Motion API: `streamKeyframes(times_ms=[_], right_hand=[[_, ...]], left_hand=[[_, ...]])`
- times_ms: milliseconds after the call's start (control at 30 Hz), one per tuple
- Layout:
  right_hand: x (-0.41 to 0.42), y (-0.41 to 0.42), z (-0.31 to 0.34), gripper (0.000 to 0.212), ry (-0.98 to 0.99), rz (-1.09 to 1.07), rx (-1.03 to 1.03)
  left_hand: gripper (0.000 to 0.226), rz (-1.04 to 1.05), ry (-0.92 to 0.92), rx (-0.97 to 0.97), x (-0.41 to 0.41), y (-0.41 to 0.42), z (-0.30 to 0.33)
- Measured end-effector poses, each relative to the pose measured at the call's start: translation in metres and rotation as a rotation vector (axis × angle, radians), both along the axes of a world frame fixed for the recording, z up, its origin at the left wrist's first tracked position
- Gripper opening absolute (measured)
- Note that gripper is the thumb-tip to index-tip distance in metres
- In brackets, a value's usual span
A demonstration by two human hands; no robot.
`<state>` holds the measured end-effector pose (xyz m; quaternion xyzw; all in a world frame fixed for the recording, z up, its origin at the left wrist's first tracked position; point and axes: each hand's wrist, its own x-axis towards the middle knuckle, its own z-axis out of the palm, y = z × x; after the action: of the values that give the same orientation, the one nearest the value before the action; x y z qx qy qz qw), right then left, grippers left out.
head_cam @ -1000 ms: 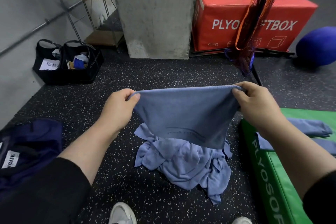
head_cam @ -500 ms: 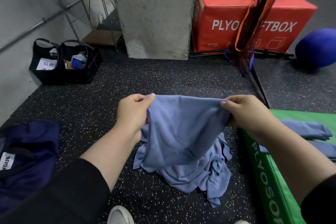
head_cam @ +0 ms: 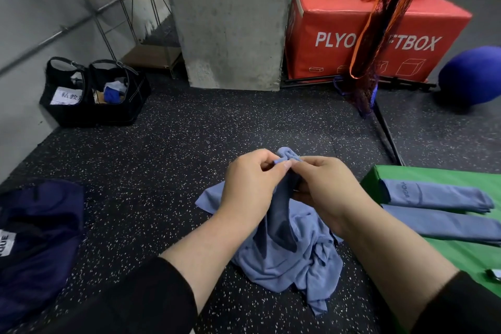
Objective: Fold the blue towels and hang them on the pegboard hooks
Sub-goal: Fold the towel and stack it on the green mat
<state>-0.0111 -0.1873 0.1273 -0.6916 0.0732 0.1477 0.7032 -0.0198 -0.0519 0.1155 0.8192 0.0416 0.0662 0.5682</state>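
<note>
A blue towel point(head_cam: 282, 214) hangs doubled between my hands, its two top corners brought together. My left hand point(head_cam: 249, 184) pinches those corners with thumb and fingers. My right hand point(head_cam: 325, 187) grips the same top edge from the right, touching the left hand. Below lies a crumpled heap of blue towels point(head_cam: 292, 260) on the speckled black floor. Two folded blue towels point(head_cam: 433, 195) lie side by side on the green plyo box point(head_cam: 444, 249) at the right. No pegboard or hooks are in view.
A concrete pillar point(head_cam: 227, 19) stands ahead, a red plyo box point(head_cam: 336, 32) and a hanging net point(head_cam: 379, 30) to its right, a blue ball point(head_cam: 471, 76) beyond. Black bags point(head_cam: 92, 95) and a wire shelf point(head_cam: 130, 19) sit at the left wall. Dark blue fabric point(head_cam: 35, 236) lies at left.
My hands have come together, folding the stretched towel in half; its top corners now meet. The camera has tipped slightly downward.
</note>
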Motion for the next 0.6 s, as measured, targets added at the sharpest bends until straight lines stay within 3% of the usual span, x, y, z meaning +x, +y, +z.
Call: streamKeyframes(times_ms=[367, 600], right_hand=[[0.0023, 0.0030, -0.0008, 0.032, 0.103, -0.006, 0.168], [0.0030, 0.0037, -0.0002, 0.025, 0.152, -0.043, 0.299]], left_hand=[[0.004, -0.002, -0.044, 0.053, 0.0017, 0.0005, -0.0067], [0.012, -0.084, -0.144, 0.181, -0.0022, -0.0017, -0.0020]])
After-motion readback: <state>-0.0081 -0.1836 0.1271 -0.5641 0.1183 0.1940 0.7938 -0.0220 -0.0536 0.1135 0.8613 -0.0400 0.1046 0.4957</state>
